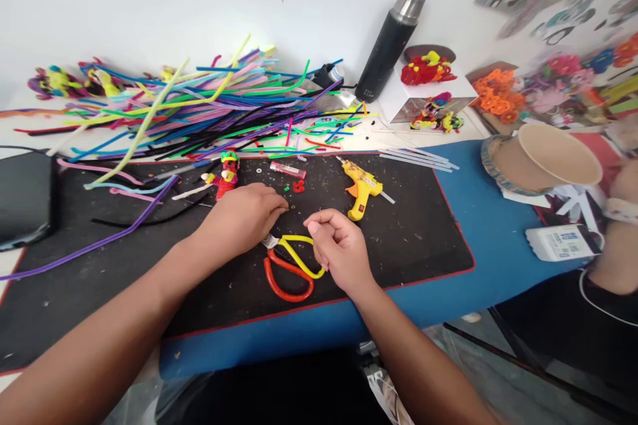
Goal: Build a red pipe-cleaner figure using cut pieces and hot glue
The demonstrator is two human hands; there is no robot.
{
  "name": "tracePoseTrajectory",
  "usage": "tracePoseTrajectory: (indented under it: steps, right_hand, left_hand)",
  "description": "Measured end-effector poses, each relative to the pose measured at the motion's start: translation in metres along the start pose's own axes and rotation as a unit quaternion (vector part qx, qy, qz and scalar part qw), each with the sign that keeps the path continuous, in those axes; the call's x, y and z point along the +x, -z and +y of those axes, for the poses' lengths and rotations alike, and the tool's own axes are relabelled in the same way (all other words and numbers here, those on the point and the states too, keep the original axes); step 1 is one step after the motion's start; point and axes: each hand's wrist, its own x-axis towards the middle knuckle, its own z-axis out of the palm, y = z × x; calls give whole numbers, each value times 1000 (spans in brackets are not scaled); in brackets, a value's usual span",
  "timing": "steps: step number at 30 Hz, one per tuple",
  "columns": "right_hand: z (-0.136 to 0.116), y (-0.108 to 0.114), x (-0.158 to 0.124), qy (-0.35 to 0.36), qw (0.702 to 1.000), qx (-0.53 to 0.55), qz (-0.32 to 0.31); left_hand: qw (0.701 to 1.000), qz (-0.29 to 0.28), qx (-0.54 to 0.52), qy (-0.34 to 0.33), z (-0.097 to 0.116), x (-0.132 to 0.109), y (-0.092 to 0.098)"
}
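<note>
The left hand [244,216] lay palm down over the black mat with red stitched edging [423,239], its thumb and index finger drawn close at the tips, while the right hand [341,246] faced it across a narrow gap, fingers curled and thumb near the index finger; whether either pinched something tiny could not be told. Small bits lay just beyond the left fingertips: a coiled scarlet fuzzy piece [298,186] and green scraps [286,189]. Fine work there seemed to call for fingertip pressure only, wrists low and steady, with the meeting point kept in plain sight between the hands. The metal scissors with red and yellow coated handles [293,267] lay beneath, blades hidden by the left hand, so dipping the fingers carelessly risked knocking them. The red fuzzy doll with a green hat [230,176] stood close behind the left hand, which limited sweeping that way. On the right, the yellow plastic glue gun [363,187] pointed its nozzle away, and its tip deserved a wide berth in case it was hot. Beyond it, the mat ran to its red edge and the blue-covered tabletop [478,226], giving the right hand its easiest way out.
</note>
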Motion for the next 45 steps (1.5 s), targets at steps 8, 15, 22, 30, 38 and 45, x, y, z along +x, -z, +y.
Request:
tracePoseTrajectory:
  steps: [8,15,22,30,38,45]
  right_hand:
    - [-1,-1,-1,-1,1000,-15,-5]
    - [1,0,-1,3,999,-35,-5]
    - [0,-1,-1,2,999,-43,-7]
    - [-1,-2,-1,0,999,-49,-7]
    - [-1,-2,-2,2,998,-55,-9]
    - [0,-1,-2,6,998,-60,-12]
  left_hand:
    - [1000,-11,-28,8,-2,0,5]
    - [1000,-1,13,-20,-3,-1,4]
    - [998,0,60,-13,-2,0,6]
    - [999,2,38,-18,-5,-2,3]
    - [1000,22,19,-4,-1,1,-4]
    - [998,37,37,-20,-1,3,-12]
